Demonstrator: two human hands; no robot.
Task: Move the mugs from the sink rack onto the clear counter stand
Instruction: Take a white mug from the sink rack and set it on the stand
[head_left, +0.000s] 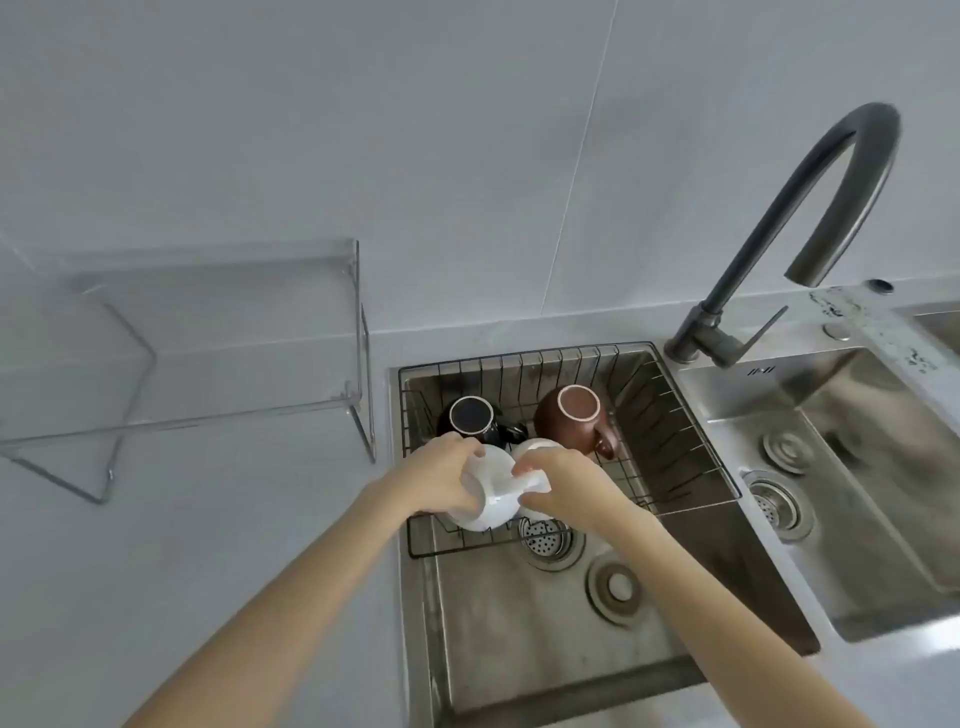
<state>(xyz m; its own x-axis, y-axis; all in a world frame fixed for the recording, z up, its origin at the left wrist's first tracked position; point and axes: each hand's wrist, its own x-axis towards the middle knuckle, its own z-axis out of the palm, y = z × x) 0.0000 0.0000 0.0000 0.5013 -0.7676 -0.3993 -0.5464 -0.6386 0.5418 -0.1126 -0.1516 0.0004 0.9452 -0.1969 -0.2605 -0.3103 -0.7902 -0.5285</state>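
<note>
the steel double sink (519, 649) took up the right half of the view, its gooseneck faucet (810, 218) arching over the divider, and to its left on the grey counter (208, 571) stood the clear acrylic stand (208, 332), with nothing on it. across the back of the left basin sat the wire sink rack (675, 431), holding a black mug (470, 418) and a brown mug (576, 415), both upside down with their bases up, side by side but apart. nearer the person, at the rack's front edge, both hands met over white crockery: the left hand (441, 478) was curled around the side of a white mug (485, 499), and the right hand (563, 486) was closed over a second white piece (535, 447) just behind it, whether mug or handle could not be told. to do this step well, the person probably needed to separate the two white pieces before lifting, since they touched and could knock together. a firm wrap around the body, or a finger through the handle, would likely suit, as the glaze may have been wet. lifting straight up should clear the wires, then a low carry leftward to the stand's top shelf.
</note>
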